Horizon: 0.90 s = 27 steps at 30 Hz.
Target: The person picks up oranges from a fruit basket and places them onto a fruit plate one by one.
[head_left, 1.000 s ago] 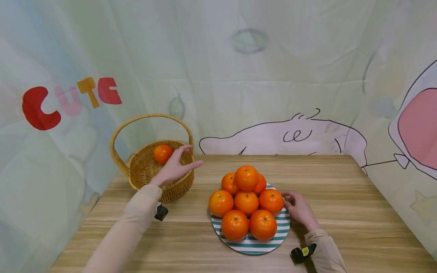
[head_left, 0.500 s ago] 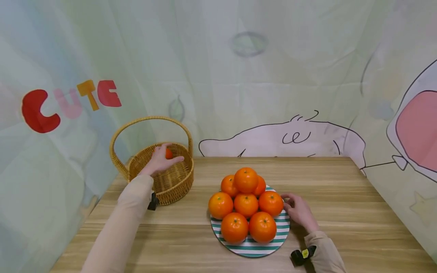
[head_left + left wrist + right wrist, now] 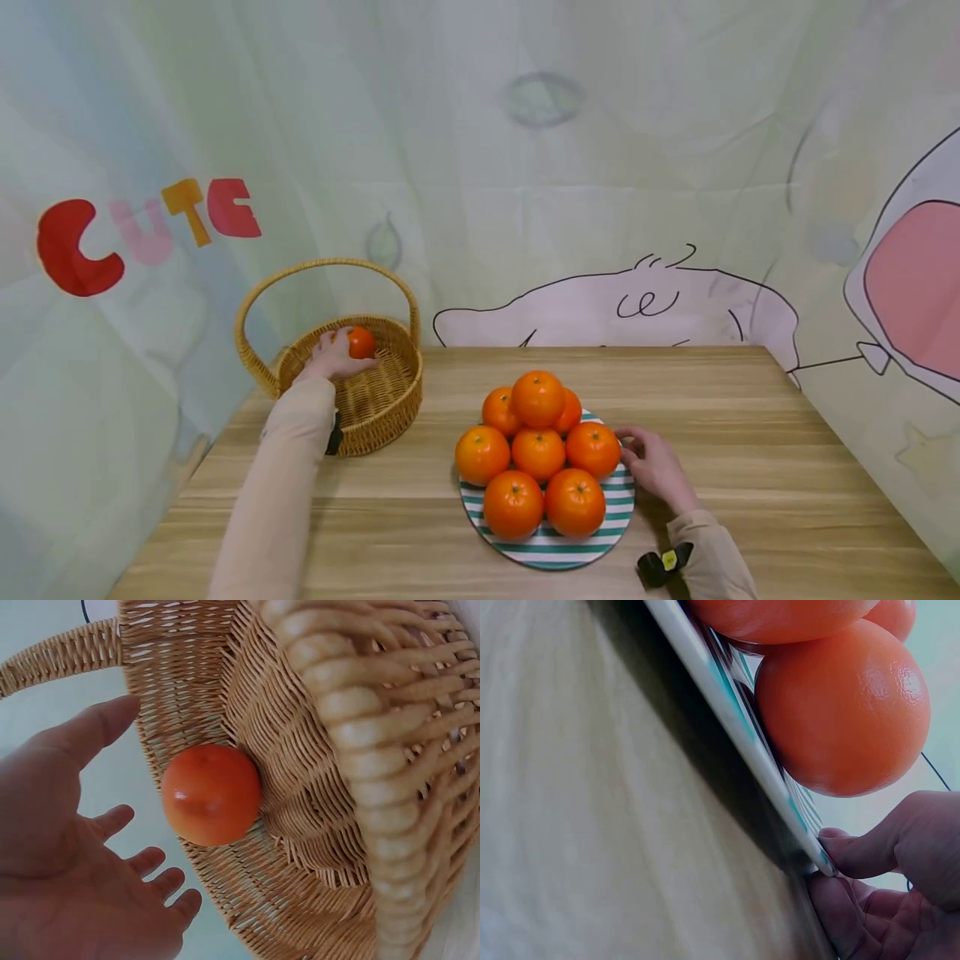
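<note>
My left hand is over the left side of a wicker basket, thumb and fingers spread. One orange lies inside the basket against the wall; in the left wrist view a gap shows between it and the fingers. On a green-and-white striped plate, several oranges are stacked, with a single orange on top. My right hand pinches the plate's right rim. In the right wrist view its thumb is on the upper side and fingers are below, close by an orange.
The basket's tall arched handle rises above its opening, near the left hand. Everything stands on a wood-grain table. A printed curtain hangs behind the table and along both sides.
My left hand has moved left and lower, from over the basket's right side to its left, and the orange in the basket shows from beside it. The right hand stays at the plate.
</note>
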### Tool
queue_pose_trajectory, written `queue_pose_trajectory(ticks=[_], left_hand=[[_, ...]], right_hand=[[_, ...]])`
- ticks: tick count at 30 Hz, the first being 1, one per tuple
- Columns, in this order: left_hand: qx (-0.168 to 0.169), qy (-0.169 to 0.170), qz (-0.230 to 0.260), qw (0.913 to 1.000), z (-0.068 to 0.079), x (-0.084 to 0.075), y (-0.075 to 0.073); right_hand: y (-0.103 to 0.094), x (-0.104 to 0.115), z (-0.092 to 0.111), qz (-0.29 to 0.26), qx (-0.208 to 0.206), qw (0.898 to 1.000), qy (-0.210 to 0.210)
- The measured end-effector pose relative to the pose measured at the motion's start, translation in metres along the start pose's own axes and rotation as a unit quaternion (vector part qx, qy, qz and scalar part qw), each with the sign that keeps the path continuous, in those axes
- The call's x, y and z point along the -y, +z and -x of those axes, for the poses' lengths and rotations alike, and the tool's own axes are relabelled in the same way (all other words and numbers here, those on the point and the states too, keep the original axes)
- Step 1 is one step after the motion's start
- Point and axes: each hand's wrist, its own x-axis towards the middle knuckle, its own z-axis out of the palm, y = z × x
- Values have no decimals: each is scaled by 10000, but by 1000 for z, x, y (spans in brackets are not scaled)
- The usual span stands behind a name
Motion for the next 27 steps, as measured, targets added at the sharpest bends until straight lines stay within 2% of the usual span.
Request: queue_pose_trajectory(ticks=[14, 27], left_hand=[[108, -278, 150, 9994, -7, 7, 1], [150, -390, 12, 9991, -11, 7, 9]], right_hand=[[2, 0, 0, -54, -19, 10000, -72], [1, -2, 0, -29, -52, 9999, -115]])
